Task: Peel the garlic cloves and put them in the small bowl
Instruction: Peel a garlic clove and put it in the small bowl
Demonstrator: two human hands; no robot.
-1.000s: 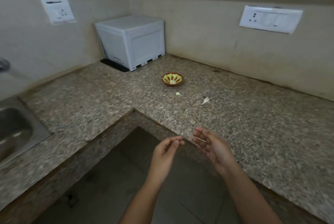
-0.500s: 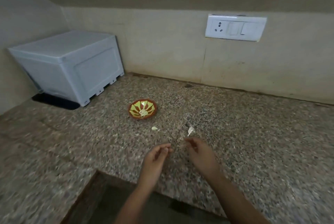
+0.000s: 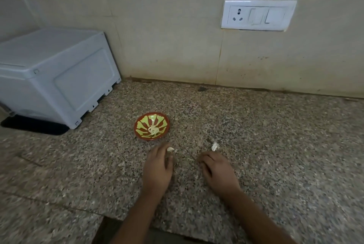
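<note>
Now we should pinch the garlic clove (image 3: 170, 149), lying just on our side of the small bowl (image 3: 140, 121), by its ends, so a thumbnail can split the skin. Our left hand (image 3: 157, 167) reaches with straight fingers, tips touching it, gripping nothing. Our right hand (image 3: 216, 169), further right of the bowl, rests loosely curled and empty on the surface (image 3: 275, 145). The clove looks pale, small and curved.
</note>
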